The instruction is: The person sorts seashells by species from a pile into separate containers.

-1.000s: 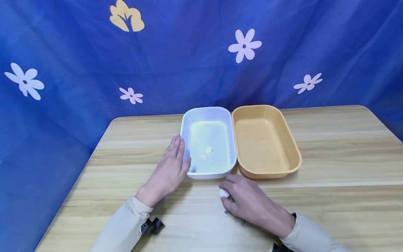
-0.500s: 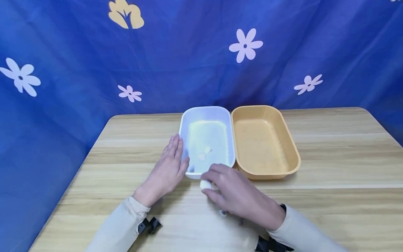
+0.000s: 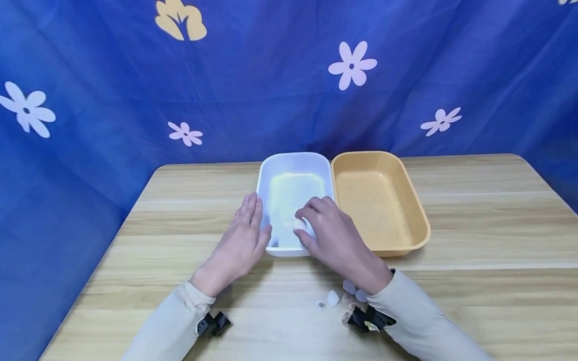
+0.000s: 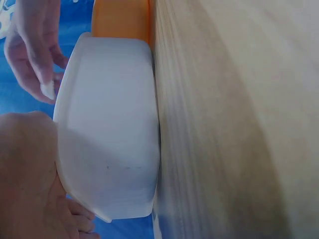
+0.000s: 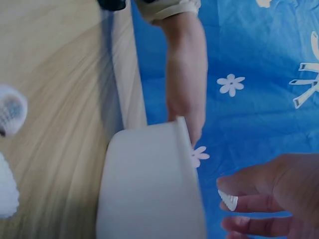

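My right hand is over the near part of the white tray, pinching a white ribbed seashell between thumb and fingers. The right wrist view shows this shell's scalloped edge above the tray's rim level. A pale shell on the tray floor is faintly visible; the right hand may hide more. With its fingers straight, my left hand rests against the tray's left side, as the left wrist view of the tray wall also shows.
An orange tray stands against the white one on its right. Several shells lie on the wooden table near the right wrist, some partly behind it. Behind the table hangs a blue flowered curtain.
The right hand has carried the shell from the table in front of the trays up and forward over the white tray. Shells under the right forearm have come into view. The left hand stays put.
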A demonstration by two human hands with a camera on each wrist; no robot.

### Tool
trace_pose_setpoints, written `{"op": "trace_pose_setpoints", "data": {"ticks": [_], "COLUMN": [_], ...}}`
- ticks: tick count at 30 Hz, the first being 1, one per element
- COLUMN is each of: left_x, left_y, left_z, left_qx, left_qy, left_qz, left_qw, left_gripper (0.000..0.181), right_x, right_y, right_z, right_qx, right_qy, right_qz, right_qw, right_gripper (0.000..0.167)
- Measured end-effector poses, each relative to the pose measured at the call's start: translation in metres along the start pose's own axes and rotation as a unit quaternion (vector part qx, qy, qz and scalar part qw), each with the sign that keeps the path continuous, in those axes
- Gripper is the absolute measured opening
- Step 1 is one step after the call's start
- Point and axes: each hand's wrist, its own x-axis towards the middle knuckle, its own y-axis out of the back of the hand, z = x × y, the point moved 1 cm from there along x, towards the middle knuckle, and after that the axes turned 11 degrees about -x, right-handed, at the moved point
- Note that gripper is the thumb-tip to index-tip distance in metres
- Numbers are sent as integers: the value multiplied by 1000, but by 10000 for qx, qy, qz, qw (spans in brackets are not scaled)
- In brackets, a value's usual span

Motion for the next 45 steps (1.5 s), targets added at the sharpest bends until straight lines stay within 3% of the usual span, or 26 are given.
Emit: {"op": "trace_pose_setpoints", "data": {"ticks": [8,21,27,33,38,45], "left_x": [-1,0,0,-2,-4,0], "left_y": [0,0,2,1,2,1], "left_z": [0,1,2,2,1,1], "left_qx": [32,55,34,4,-5,-24], "left_qy": [6,-46,-2,-58,-24,-77], "left_qz": [-22,48,17,62,46,58], "left_qw": [10000,10000,10000,10000,10000,10000], "left_gripper": [64,63,64,63,63,62], "right_x": [2,12,20,23,26,30], "right_y": [-15,-26,-30,-35,-40,-43], "right_z": [4,3,3,3,3,5], "right_qx": [-74,-11,129,70,-59,-485], "right_qy": [3,-297,-658,-935,-942,-1025], "right_qz": [78,-368,-928,-1712,-2067,-1764], "right_qw": [9999,9989,9934,9808,9738,9778], "right_gripper": [18,23,22,21,21,18]}}
